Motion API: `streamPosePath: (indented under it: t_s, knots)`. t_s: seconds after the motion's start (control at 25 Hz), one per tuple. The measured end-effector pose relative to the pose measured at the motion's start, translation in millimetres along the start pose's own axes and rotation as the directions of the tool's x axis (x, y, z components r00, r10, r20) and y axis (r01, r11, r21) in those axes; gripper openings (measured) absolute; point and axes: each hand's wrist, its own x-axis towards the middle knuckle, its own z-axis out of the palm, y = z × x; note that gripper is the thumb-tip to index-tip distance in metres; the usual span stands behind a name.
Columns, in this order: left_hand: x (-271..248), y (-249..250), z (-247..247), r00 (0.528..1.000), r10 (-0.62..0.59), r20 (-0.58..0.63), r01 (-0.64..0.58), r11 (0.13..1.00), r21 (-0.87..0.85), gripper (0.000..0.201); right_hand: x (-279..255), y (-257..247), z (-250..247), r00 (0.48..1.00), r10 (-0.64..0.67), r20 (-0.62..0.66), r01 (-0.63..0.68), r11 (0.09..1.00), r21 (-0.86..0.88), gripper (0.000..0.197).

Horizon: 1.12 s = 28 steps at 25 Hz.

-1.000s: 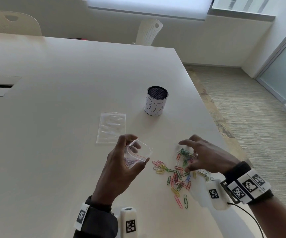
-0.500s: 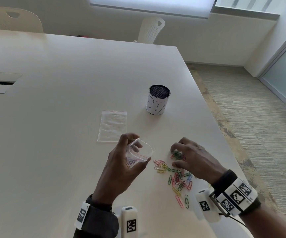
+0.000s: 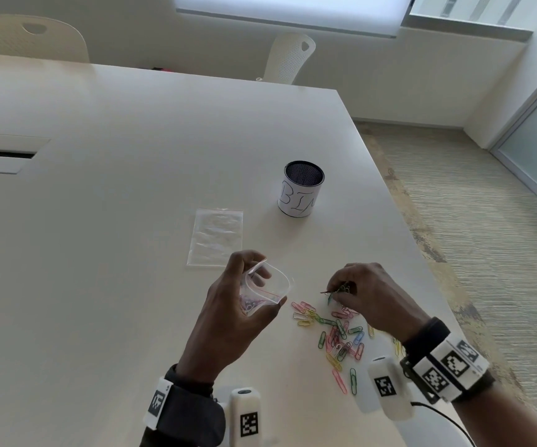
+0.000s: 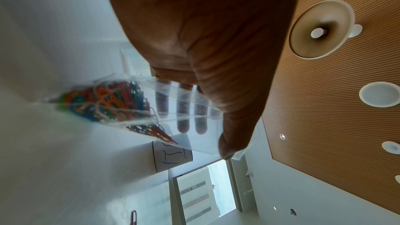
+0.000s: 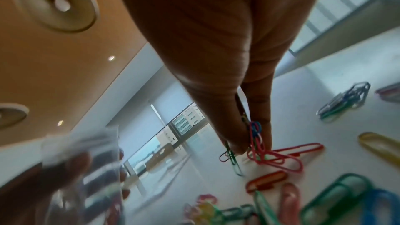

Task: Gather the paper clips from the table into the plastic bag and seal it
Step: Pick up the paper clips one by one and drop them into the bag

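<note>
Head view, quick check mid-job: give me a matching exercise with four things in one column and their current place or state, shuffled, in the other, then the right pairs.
Things:
1. open plastic bag
2. flat plastic bag
3. mesh cup marked BIN
4. pinched bunch of paper clips

Places or states:
A. stands upright on the table, beyond both hands
B. held in the left hand, some clips inside
C. held in the right hand, above the loose pile
D. lies on the table, beyond the left hand

Pairs: 1-B, 2-D, 3-A, 4-C
</note>
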Motion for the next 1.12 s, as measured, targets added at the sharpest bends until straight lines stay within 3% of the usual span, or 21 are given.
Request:
streamPosePath:
  t_s: [0.24,0.52,0.64,0.76,0.88,1.12]
  knots:
    - [0,-1,1,1.000,0.001,0.004,-0.001,1.000,0.019,0.055,-5,-23,-32,0.998,0.057,0.000,-0.052,0.912,0.408,0.012]
    - [0,1,0,1.000,0.010,-0.002,-0.009,0.999,0.046,0.055,-4,-81,-43,0.992,-0.082,-0.094,0.122,0.783,0.609,0.015]
    - [0,2,-1,1.000,-0.001,-0.004,0.001,0.999,0.040,0.057,-2,-105,-27,0.977,-0.102,-0.185,0.197,0.754,0.627,0.014]
    - [1,2,-2,0.999,-0.039,-0.009,0.039,0.998,0.040,0.059,0,-114,-8,0.958,-0.138,-0.250,0.258,0.796,0.548,0.014]
    - [1,2,-1,0.999,-0.048,-0.013,0.049,0.998,0.036,0.057,0,-112,-4,0.952,-0.188,-0.243,0.283,0.847,0.451,0.013]
    - [0,3,-1,1.000,-0.027,-0.009,0.027,0.999,0.028,0.053,-5,-111,-14,0.950,-0.242,-0.198,0.305,0.858,0.413,0.008]
